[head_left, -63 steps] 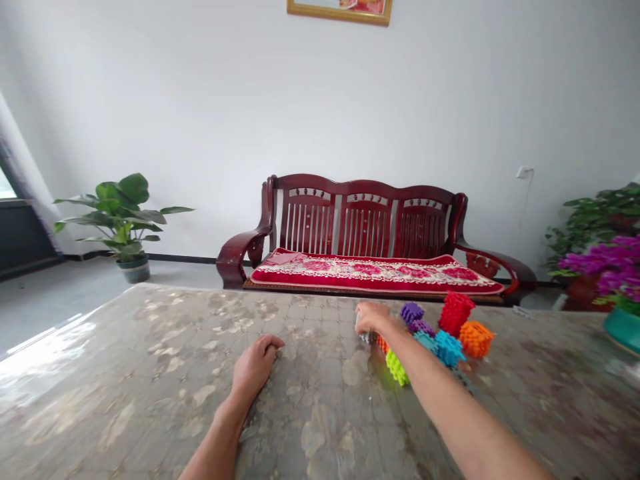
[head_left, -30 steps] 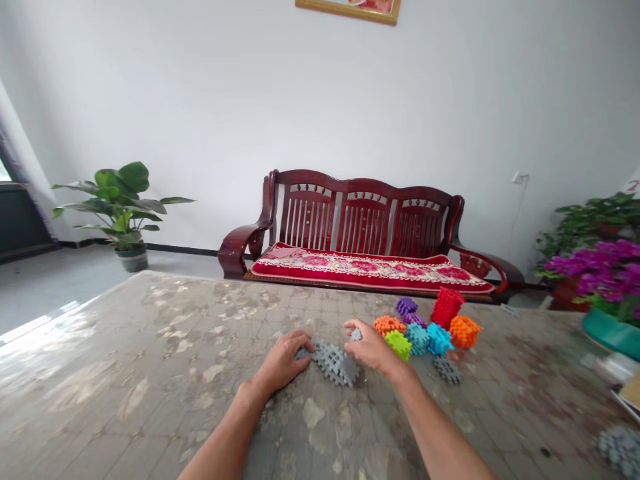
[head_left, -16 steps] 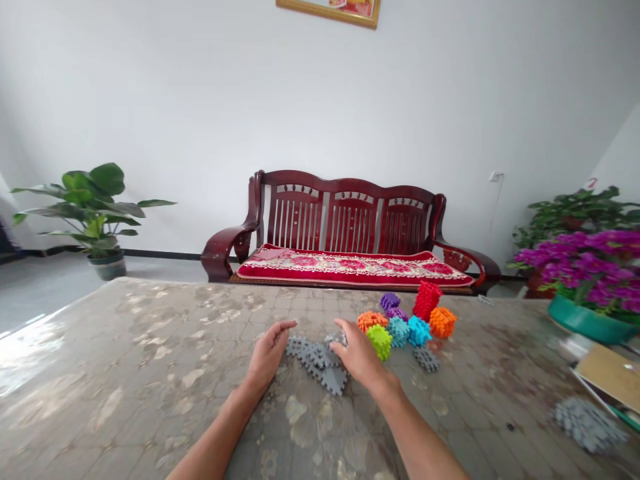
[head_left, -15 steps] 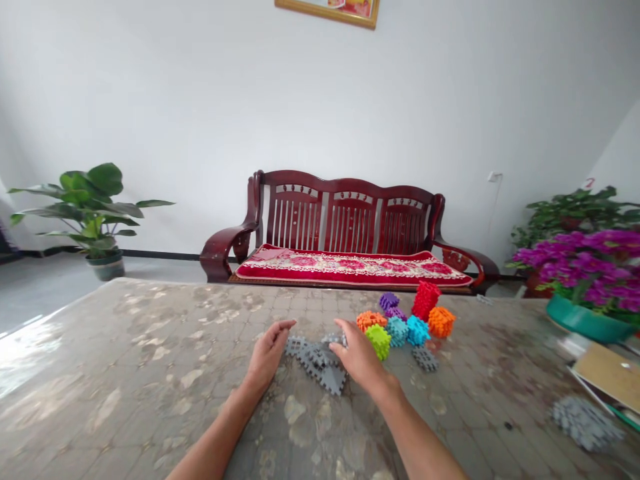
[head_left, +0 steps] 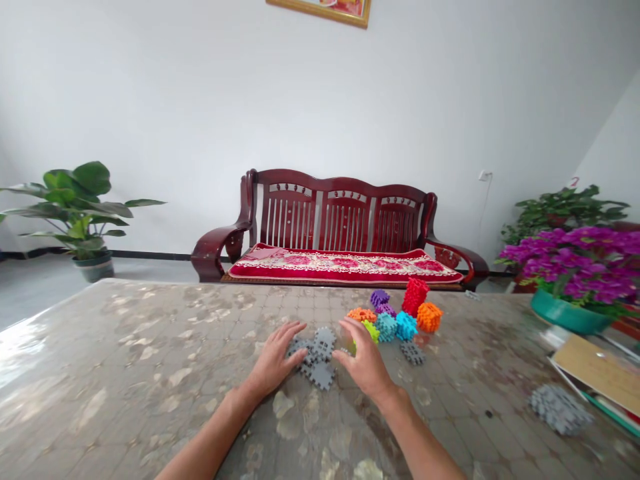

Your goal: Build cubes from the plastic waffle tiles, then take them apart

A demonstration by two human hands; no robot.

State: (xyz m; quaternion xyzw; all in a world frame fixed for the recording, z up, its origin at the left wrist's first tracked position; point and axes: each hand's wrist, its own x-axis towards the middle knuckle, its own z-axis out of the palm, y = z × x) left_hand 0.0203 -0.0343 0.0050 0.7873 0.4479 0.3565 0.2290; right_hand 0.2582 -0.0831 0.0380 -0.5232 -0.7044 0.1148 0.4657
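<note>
Several grey interlocking plastic tiles (head_left: 320, 375) with toothed edges lie overlapping in a small heap on the table between my hands. On the heap's left side is my left hand (head_left: 276, 357), fingers stretched and thumb apart; its fingertips and thumb are over or against the tiles, and contact is hard to make out. My right hand (head_left: 367, 363) hovers at the right of the heap with thumb and fingers apart, holding nothing. It partly covers a lime green toothed block (head_left: 371, 331). A flat grey tile piece (head_left: 413, 353) lies farther right.
Beyond my right hand stand toothed blocks: orange (head_left: 429, 317), red (head_left: 415, 297), blue (head_left: 407, 325), teal (head_left: 386, 327) and purple (head_left: 380, 298). A grey block stack (head_left: 560, 408) lies at the table's right, near a cardboard-coloured folder (head_left: 597, 370) and a flower pot (head_left: 565, 313).
Both hands have spread their fingers wider. The right hand has come off the tiles, and the grey tiles lie differently in the heap. The view has turned slightly right.
</note>
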